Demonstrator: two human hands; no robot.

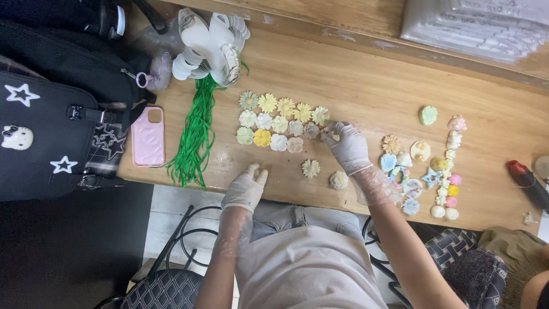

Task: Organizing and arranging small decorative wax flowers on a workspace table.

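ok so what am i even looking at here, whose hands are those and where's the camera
The one picture comes from a camera worn on a person's head, looking down at their own two gloved hands over a wooden table. The left hand rests flat near the table's edge, holding nothing. The right hand pinches a small flower-shaped piece at the end of neat rows of pastel flower pieces. Two loose flowers lie near the edge. A heap of mixed small shapes lies to the right; a pink phone, green ribbon strips and a black bag to the left.
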